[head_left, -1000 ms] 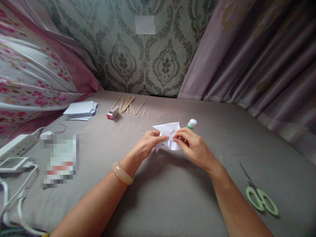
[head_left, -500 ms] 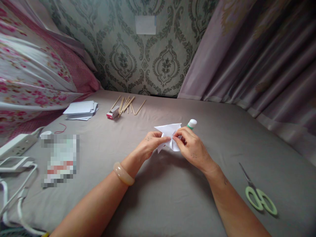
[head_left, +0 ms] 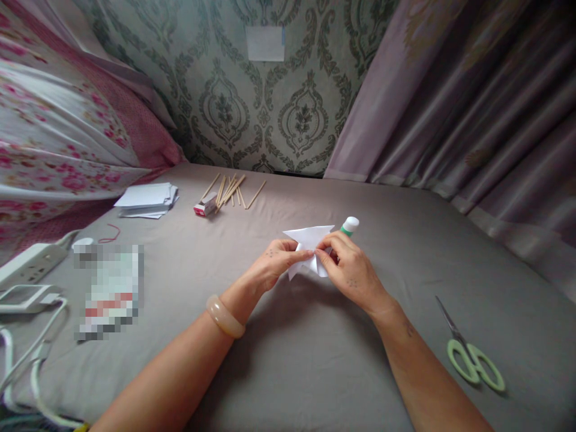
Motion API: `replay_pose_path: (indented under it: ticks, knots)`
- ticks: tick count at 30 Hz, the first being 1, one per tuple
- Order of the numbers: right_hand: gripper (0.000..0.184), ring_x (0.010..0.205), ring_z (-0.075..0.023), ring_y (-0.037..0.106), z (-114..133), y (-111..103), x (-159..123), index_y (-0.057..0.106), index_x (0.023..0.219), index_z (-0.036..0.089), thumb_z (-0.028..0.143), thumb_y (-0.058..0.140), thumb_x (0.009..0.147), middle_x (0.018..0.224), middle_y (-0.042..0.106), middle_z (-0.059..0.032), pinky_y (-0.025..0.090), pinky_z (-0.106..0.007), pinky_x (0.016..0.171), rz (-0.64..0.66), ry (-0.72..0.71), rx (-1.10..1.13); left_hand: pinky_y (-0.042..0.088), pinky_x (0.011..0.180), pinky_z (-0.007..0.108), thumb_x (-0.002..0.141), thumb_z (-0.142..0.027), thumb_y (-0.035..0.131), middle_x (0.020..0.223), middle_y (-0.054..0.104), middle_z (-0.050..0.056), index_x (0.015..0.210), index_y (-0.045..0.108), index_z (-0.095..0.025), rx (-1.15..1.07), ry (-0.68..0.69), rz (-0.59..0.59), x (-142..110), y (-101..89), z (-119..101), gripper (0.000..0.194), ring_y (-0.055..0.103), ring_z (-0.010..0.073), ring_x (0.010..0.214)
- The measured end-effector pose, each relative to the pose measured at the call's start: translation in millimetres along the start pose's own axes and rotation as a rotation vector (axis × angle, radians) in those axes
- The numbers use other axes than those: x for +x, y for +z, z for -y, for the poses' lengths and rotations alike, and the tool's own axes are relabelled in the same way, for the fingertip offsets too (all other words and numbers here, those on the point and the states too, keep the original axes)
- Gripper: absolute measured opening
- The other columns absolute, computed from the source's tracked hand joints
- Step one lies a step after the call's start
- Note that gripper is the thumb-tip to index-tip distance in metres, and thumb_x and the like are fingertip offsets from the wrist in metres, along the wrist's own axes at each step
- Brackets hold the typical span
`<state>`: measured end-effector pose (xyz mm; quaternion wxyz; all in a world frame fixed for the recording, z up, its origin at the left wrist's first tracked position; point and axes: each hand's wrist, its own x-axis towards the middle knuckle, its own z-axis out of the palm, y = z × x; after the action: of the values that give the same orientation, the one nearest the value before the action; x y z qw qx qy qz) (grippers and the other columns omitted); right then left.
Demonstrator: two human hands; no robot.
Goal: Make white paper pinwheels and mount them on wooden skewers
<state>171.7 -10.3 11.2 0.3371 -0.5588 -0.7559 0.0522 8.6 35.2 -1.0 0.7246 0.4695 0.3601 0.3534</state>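
Observation:
A white paper pinwheel (head_left: 310, 237) with pointed, folded blades is held up between both hands over the grey cloth. My left hand (head_left: 279, 261), a bangle on its wrist, grips it from the left with the thumb across its front. My right hand (head_left: 348, 261) pinches the paper near its centre between thumb and fingertips. What lies under those fingertips is hidden. Just behind my right hand is a glue stick (head_left: 350, 225) with a white cap and green band, its lower part covered by the hand.
Green-handled scissors (head_left: 474, 363) lie at the right. Wooden sticks (head_left: 231, 191) and a small red-and-white box (head_left: 206, 205) are at the back, left of centre. A paper stack (head_left: 146, 199), red string (head_left: 110, 234), blurred packet (head_left: 110, 294) and power strip (head_left: 33, 264) occupy the left.
The pinwheel has shifted very slightly to the right between my fingers. Both hands keep nearly the same place and grip.

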Motion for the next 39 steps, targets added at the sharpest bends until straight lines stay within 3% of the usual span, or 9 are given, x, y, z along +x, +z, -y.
replay_pose_path:
  ticks: [11,21,23,25,27,28,30,34,39]
  knots:
    - [0.006,0.069,-0.0156,0.058,5.6,0.0,-1.7,0.054,0.083,0.020,0.021,0.053,0.089,0.090,0.061,-0.0037,0.044,-0.028,0.069,-0.009,0.030,-0.105,0.032,0.051,0.022,0.056,-0.025,0.080,0.056,0.061,0.000,0.061,0.068,-0.011,0.010,0.016,-0.007,0.4,0.0,0.0,0.019,0.049,0.0082,0.049]
    - [0.006,0.066,-0.0153,0.057,12.8,5.3,-3.2,0.055,0.083,0.022,0.022,0.053,0.088,0.090,0.061,-0.0043,0.043,-0.028,0.062,-0.043,0.031,-0.101,0.033,0.054,0.024,0.057,-0.030,0.076,0.060,0.063,0.002,0.066,0.070,-0.011,0.050,0.014,-0.079,1.1,1.0,4.1,0.022,0.051,0.0105,0.052]
    - [0.006,0.063,-0.0138,0.055,13.0,4.0,-2.7,0.055,0.083,0.021,0.024,0.052,0.088,0.090,0.061,-0.0048,0.044,-0.029,0.064,-0.151,0.045,-0.037,0.033,0.055,0.024,0.057,-0.028,0.074,0.061,0.063,0.002,0.067,0.071,-0.011,0.065,0.017,-0.101,1.8,0.6,4.3,0.020,0.051,0.0109,0.053]
    - [0.009,0.058,-0.0123,0.051,10.1,2.1,-1.3,0.055,0.088,0.021,0.030,0.056,0.086,0.090,0.061,-0.0049,0.045,-0.030,0.064,-0.346,0.148,0.042,0.033,0.055,0.024,0.056,-0.027,0.072,0.060,0.063,0.002,0.066,0.071,-0.012,0.077,0.020,-0.128,2.7,-0.5,3.4,0.018,0.051,0.0114,0.053]
    - [0.027,0.059,-0.0121,0.052,4.4,1.5,1.0,0.053,0.096,0.020,0.039,0.064,0.080,0.093,0.061,-0.0051,0.047,-0.031,0.065,-0.491,0.316,0.177,0.032,0.054,0.024,0.056,-0.027,0.071,0.058,0.062,0.002,0.065,0.071,-0.013,0.085,0.019,-0.156,3.5,-1.9,1.9,0.017,0.050,0.0117,0.053]
    - [0.039,0.062,-0.0128,0.054,1.5,2.0,2.2,0.053,0.100,0.020,0.043,0.069,0.074,0.095,0.061,-0.0055,0.048,-0.031,0.065,-0.495,0.407,0.278,0.032,0.053,0.024,0.056,-0.027,0.071,0.057,0.062,0.002,0.065,0.070,-0.013,0.086,0.019,-0.166,3.7,-2.6,1.1,0.016,0.050,0.0118,0.052]
    - [0.054,0.070,-0.0151,0.060,-2.5,4.9,4.4,0.055,0.103,0.018,0.047,0.076,0.063,0.098,0.064,-0.0066,0.049,-0.031,0.067,-0.356,0.566,0.519,0.031,0.052,0.024,0.055,-0.027,0.072,0.056,0.062,0.002,0.064,0.070,-0.013,0.080,0.019,-0.168,3.7,-3.4,-0.1,0.017,0.049,0.0115,0.052]
    - [0.045,0.081,-0.0189,0.065,2.7,12.6,5.5,0.067,0.091,0.015,0.045,0.079,0.059,0.090,0.072,-0.0072,0.050,-0.031,0.076,0.017,0.659,0.914,0.033,0.055,0.024,0.055,-0.029,0.074,0.060,0.064,0.003,0.065,0.071,-0.011,0.057,0.042,-0.120,2.3,-1.9,-0.1,0.021,0.050,0.0109,0.054]
    - [0.033,0.077,-0.0195,0.067,15.7,17.5,4.7,0.074,0.080,0.016,0.036,0.081,0.055,0.083,0.076,-0.0057,0.050,-0.030,0.073,-0.046,0.702,1.001,0.036,0.060,0.025,0.055,-0.029,0.073,0.064,0.066,0.004,0.069,0.073,-0.011,0.064,0.042,-0.096,0.8,1.8,-0.3,0.022,0.053,0.0130,0.059]
